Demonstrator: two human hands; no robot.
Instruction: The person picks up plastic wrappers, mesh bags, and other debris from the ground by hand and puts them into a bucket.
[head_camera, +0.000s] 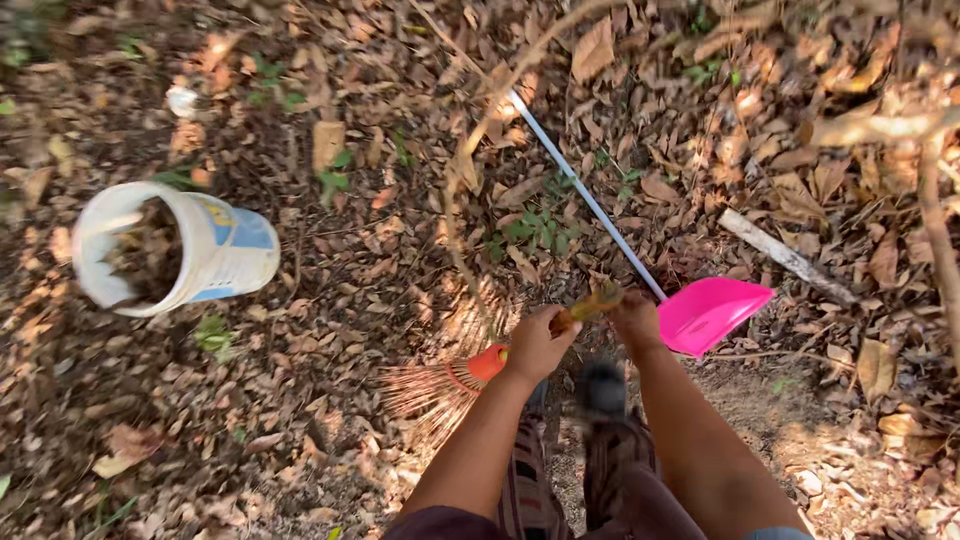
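Observation:
My left hand grips the wooden handle of a small broom just above its orange collar. The thin bristles fan out to the lower left over dry leaves. My right hand is closed on the upper end of the same handle. Right beside it lies a bright pink dustpan, whose long white handle runs away up and to the left. The broom is blurred by motion.
A white bucket lies on its side at the left, with dry leaves inside. Brown leaves cover the ground all around. A pale stick lies at the right, and thin bare branches cross the view. My feet stand below my hands.

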